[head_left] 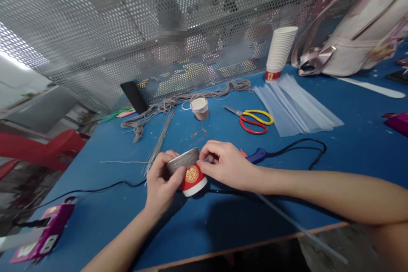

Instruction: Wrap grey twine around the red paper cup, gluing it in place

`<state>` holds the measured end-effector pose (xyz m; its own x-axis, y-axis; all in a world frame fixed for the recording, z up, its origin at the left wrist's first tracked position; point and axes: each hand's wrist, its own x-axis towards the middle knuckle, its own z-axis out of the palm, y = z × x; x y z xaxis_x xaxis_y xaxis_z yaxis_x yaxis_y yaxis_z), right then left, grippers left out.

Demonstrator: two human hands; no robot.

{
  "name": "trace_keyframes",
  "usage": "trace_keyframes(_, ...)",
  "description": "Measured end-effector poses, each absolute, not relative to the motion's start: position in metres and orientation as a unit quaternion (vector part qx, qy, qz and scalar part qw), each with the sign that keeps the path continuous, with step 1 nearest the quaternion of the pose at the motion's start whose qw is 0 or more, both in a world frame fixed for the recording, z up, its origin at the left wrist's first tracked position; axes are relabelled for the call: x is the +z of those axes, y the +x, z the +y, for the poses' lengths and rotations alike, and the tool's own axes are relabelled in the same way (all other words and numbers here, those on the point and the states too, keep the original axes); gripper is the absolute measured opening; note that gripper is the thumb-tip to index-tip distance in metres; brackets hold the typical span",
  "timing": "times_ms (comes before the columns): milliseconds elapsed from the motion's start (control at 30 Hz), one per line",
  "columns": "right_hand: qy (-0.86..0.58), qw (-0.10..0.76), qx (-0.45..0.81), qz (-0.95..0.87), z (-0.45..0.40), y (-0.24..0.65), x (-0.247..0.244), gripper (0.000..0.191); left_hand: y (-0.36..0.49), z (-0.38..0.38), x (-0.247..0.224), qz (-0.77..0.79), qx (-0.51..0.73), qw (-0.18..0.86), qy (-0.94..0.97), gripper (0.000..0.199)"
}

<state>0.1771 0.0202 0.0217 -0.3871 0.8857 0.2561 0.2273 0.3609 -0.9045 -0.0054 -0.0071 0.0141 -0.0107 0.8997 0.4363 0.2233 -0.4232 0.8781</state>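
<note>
A red paper cup [193,179] with a gold emblem lies tilted between my hands, its upper part wrapped in grey cord [186,159]. My left hand [164,180] is closed around the wrapped part, thumb across the front. Against the cup's right side, my right hand [225,165] has its thumb and fingers pinched together; whether a strand of cord is between them I cannot make out. Just behind the right hand lies a blue glue gun [256,156], partly hidden, with a clear glue stick [302,229] sticking out toward the table's front edge.
Scissors [251,120] with red and yellow handles, a small covered cup [200,109], grey cord bundles [165,104] and clear plastic strips [295,104] lie farther back. Stacked paper cups [280,53] and a phone [134,97] stand by the mesh screen. A purple power strip [47,231] is at left.
</note>
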Motion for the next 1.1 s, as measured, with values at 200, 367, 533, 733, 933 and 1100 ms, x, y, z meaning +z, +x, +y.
trace_keyframes(200,-0.381,0.402,0.440,-0.707,0.0215,0.1762,0.0201,0.009,-0.0084,-0.0073,0.0097,0.429,0.564,0.344,0.616,0.020)
trace_keyframes(367,-0.379,0.406,0.442,-0.705,0.0209,0.1757,0.0188,0.009,-0.0087,-0.0074,0.0088,0.440,0.567,0.352,0.601,0.024)
trace_keyframes(533,-0.377,0.403,0.442,-0.707,0.0210,0.1757,0.0196,0.008,-0.0072,-0.0068,0.0100,0.442,0.584,0.374,0.568,0.026)
trace_keyframes(733,-0.371,0.407,0.443,-0.707,0.0193,0.1749,0.0213,0.009,-0.0061,-0.0058,0.0110,0.426,0.605,0.400,0.541,0.022)
trace_keyframes(933,-0.368,0.407,0.457,-0.700,0.0171,0.1747,0.0206,0.009,-0.0036,-0.0053,0.0121,0.411,0.616,0.389,0.548,0.022)
trace_keyframes(1100,-0.371,0.398,0.492,-0.679,0.0159,0.1743,0.0218,0.008,-0.0023,-0.0049,0.0127,0.391,0.628,0.382,0.553,0.022)
